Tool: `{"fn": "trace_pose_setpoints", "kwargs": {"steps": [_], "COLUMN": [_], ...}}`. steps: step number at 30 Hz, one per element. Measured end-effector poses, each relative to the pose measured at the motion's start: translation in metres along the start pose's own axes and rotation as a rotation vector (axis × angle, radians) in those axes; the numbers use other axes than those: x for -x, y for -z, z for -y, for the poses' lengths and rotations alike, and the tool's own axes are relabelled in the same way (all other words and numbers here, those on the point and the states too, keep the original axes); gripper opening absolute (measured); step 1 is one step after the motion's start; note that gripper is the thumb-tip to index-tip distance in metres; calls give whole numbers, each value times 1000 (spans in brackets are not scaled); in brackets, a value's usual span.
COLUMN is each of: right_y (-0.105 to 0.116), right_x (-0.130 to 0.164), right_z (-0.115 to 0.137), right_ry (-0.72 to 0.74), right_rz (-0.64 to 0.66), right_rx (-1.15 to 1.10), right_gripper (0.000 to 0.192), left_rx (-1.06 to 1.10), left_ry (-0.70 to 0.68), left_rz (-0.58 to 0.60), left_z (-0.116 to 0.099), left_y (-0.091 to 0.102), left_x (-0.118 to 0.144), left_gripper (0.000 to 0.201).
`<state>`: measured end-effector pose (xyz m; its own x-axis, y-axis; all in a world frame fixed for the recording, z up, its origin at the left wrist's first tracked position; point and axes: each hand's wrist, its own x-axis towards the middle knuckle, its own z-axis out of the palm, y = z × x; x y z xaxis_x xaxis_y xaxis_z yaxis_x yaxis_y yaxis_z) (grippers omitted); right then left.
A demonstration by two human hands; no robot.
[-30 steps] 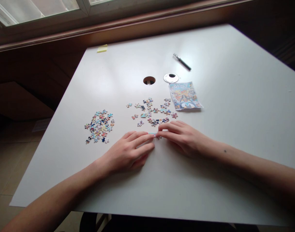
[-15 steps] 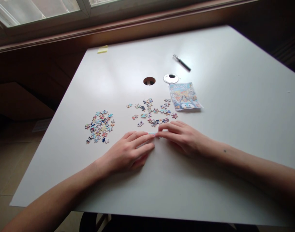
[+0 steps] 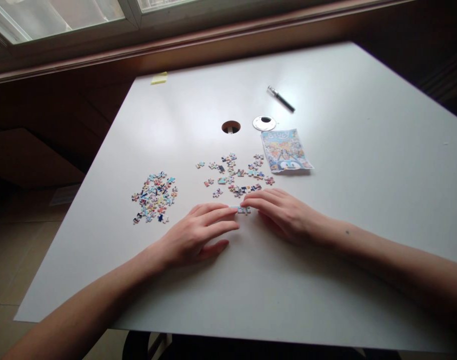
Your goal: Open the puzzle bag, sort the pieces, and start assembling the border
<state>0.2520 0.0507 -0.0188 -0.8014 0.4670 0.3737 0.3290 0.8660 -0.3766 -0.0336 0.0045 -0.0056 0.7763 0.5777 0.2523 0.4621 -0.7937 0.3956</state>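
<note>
A small light-blue strip of puzzle pieces (image 3: 244, 210) lies flat on the white table (image 3: 221, 295), between my two hands. My left hand (image 3: 198, 231) is open, fingers stretched, with its fingertips touching the strip's left end. From the other side, my right hand (image 3: 283, 212) reaches in with extended fingers, the tips at the strip's upper right edge; its thumb is hidden. Just beyond the hands, loose puzzle pieces (image 3: 231, 172) lie scattered. A denser pile of puzzle pieces (image 3: 156, 195) sits off to the left.
A creased picture sheet (image 3: 286, 150) lies behind my right hand. Farther back are a black pen (image 3: 281, 98), a round silver cap (image 3: 264, 123) and a cable hole (image 3: 231, 127) in the tabletop. A yellow sticky note (image 3: 159, 78) is at the far left edge.
My left fingers have spread, the thumb moving away from the others. My right fingers have shifted and straightened a little, and more of the puzzle strip shows between the hands.
</note>
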Motion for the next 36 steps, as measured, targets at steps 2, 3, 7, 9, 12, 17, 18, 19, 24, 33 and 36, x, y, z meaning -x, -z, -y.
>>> {"fn": "trace_pose_setpoints", "kwargs": {"steps": [2,3,7,9,12,17,18,19,24,33,36], "right_y": [0,1,2,2,3,4,4,4,3,3,3], "right_x": [0,0,0,-1,-1,-1,-1,-1,1,-1,-1], "right_z": [1,1,2,3,3,3,3,2,2,2,2], "right_ry": [-9,-13,-15,-16,-26,-27,-26,-25,-54,-80,-78], "right_rz": [-28,-41,-77,-83,-80,-69,-67,-66,-26,8,6], "right_rx": [-40,-56,-75,-62,-50,-38,-41,-44,-24,-20,-23], "right_gripper": [35,35,28,24,20,18,18,17,13,14,13], "left_rx": [37,53,47,-5,-78,-99,-96,-93,-113,-170,-163], "left_ry": [-2,-5,-6,4,-13,-37,-37,-38,-43,-42,-33], "left_rz": [-23,-37,-85,-66,13,41,37,31,28,124,115], "left_z": [0,0,-1,-2,-4,-4,-4,-4,-4,-5,-4], "left_y": [1,1,1,1,1,1,0,0,2,3,2], "left_x": [1,1,2,1,-1,0,1,1,4,4,4], "left_gripper": [34,33,33,37,44,45,45,45,41,46,45]}}
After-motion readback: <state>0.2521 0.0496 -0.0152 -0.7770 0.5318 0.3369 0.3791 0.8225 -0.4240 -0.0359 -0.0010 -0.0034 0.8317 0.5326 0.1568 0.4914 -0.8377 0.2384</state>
